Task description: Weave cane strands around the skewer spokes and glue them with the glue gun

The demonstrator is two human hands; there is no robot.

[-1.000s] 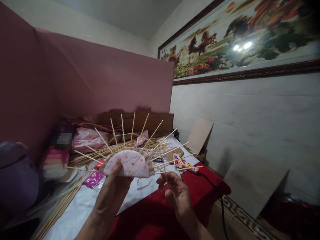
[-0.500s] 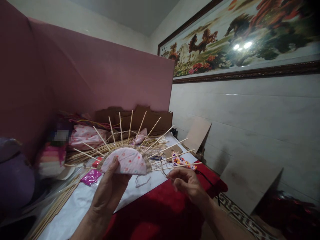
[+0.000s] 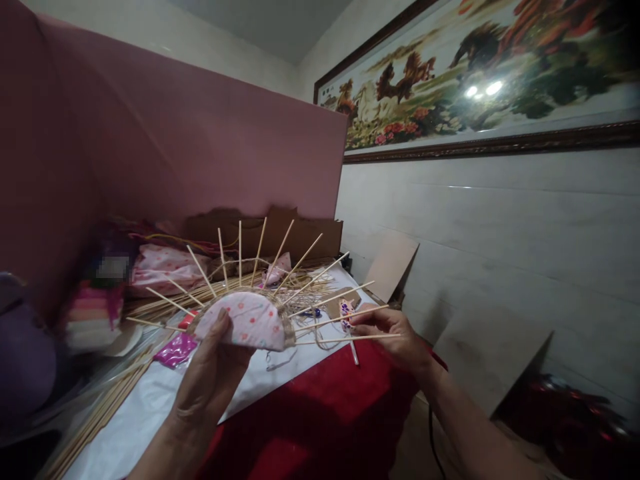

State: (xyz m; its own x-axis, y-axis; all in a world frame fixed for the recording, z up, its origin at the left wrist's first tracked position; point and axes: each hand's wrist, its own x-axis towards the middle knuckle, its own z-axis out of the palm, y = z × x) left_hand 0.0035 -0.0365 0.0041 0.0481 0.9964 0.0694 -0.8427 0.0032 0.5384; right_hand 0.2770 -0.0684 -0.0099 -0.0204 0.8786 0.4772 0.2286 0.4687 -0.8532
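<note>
My left hand (image 3: 213, 377) is closed on a half-round pad covered in pink flowered cloth (image 3: 247, 320), thumb on its face. Several thin wooden sticks (image 3: 300, 263) fan out from the pad's edge, with straw-coloured fibre woven round their bases. My right hand (image 3: 395, 333) is out to the right at the tips of the lowest sticks, over the table. Its fingers are pinched on a small, bright flower-patterned thing (image 3: 345, 310) that I cannot name; a thin pale rod (image 3: 353, 353) hangs beneath it.
A table with a red cloth (image 3: 320, 413) and a white sheet (image 3: 150, 407) carries loose sticks (image 3: 100, 413), pink cloth bundles (image 3: 160, 263), a magenta packet (image 3: 175, 348) and cardboard (image 3: 295, 233). A pink board (image 3: 200, 147) stands behind. Boards (image 3: 395, 263) lean on the right wall.
My right hand has moved away from below the pad, out to the right, and closed its fingers on the small flower-patterned thing on the table. My left hand keeps the pad, slightly lower left.
</note>
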